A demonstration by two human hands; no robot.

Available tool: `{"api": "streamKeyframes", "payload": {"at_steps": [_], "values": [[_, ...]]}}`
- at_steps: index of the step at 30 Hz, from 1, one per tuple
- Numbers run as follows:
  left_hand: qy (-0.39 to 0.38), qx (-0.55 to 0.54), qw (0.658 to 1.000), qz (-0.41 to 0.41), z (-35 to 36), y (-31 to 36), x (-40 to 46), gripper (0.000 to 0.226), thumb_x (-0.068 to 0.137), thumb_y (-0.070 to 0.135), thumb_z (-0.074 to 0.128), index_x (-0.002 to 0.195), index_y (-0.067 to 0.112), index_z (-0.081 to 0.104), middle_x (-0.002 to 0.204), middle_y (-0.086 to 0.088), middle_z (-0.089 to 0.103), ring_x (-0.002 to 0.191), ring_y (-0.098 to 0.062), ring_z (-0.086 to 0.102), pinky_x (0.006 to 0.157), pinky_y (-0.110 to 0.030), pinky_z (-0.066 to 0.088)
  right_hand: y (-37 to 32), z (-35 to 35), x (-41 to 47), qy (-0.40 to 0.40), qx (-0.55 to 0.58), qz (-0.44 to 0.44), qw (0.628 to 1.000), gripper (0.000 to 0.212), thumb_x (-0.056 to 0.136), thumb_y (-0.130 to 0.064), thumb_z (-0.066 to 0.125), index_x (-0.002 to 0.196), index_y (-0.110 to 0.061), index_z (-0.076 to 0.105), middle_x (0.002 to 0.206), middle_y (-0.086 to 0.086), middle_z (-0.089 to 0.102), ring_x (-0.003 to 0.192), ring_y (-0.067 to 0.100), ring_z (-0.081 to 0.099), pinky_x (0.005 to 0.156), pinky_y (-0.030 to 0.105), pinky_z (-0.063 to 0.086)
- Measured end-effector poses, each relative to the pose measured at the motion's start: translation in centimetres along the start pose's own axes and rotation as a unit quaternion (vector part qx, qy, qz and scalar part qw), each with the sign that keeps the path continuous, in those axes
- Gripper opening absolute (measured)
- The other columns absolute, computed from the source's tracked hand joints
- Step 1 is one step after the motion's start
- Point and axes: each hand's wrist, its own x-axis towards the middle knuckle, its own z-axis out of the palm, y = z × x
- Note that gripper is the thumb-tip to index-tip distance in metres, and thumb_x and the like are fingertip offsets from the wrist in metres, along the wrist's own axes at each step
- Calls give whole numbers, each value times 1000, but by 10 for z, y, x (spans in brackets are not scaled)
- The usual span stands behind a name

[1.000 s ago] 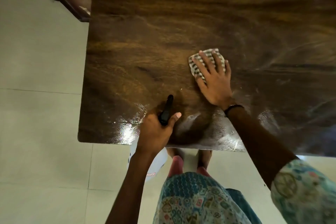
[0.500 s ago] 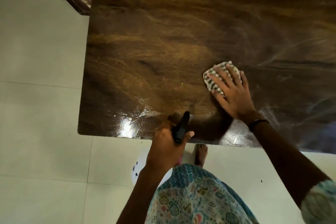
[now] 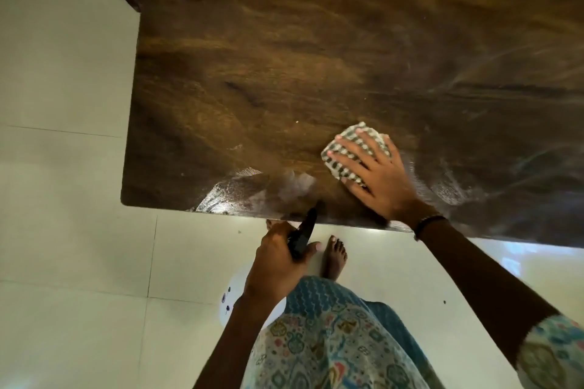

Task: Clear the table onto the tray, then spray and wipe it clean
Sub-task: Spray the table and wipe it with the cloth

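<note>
While the right hand lies flat with fingers spread and straight on the checked cloth, that cloth sits on the wooden bench near its front edge, right of centre. The cloth is folded into a rough pad, its longer side running diagonally from near-right to far-left. The left hand holds the spray bottle just off the bench edge, over the tiled floor, the grip curled round the black trigger head. The nozzle points away from the person, toward the bench; the white body hangs below the hand. Wet streaks mark the front edge.
</note>
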Motion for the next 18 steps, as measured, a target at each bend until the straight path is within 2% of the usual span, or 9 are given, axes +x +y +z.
{"api": "streamKeyframes", "payload": {"at_steps": [2,4,6,7,10,13,18], "values": [[11,-1,1000,-11,2,4,-3,32,79,39,69,76,15,48,72,1,52,74,-25,61,57,-16,31,11,-3,-21,-1,15,53,998,52,96,-45,30,146,-31,29,156,1,27,145,30,18,115,60,11],[20,-15,999,-23,4,7,-7,34,83,30,67,67,17,40,60,6,47,53,-21,54,48,-10,34,13,-5,-31,-5,22,74,997,53,95,-45,29,146,-28,30,155,2,28,145,30,17,115,59,10],[33,-27,999,-29,7,7,-10,34,83,27,68,67,16,40,59,6,46,47,-19,46,46,-3,35,12,-5,-34,-8,20,78,997,53,96,-46,27,146,-28,29,155,2,27,145,30,17,115,59,9],[42,-29,998,-30,8,6,-12,31,82,27,69,71,13,43,63,4,47,51,-14,44,48,-4,35,11,-5,-34,-8,17,80,997,53,96,-46,26,146,-28,28,156,2,27,145,30,17,115,60,9],[66,-53,995,-46,10,0,-14,28,80,32,70,81,13,49,77,-1,51,69,-19,49,55,-14,33,9,-2,-35,-11,9,92,996,54,96,-46,27,147,-30,24,157,1,24,145,31,16,115,61,9],[81,-55,993,-68,9,-5,-13,29,82,37,67,92,11,59,69,3,49,68,-21,54,52,-11,33,1,3,-37,-2,8,99,995,54,95,-45,29,147,-31,23,157,1,24,145,31,16,115,61,10],[125,-73,986,-89,1,-13,-9,34,83,35,67,80,7,49,67,0,50,66,-20,50,56,-21,33,-32,14,-31,22,32,122,992,55,94,-44,35,146,-30,27,156,2,25,145,31,15,113,64,12]]}}
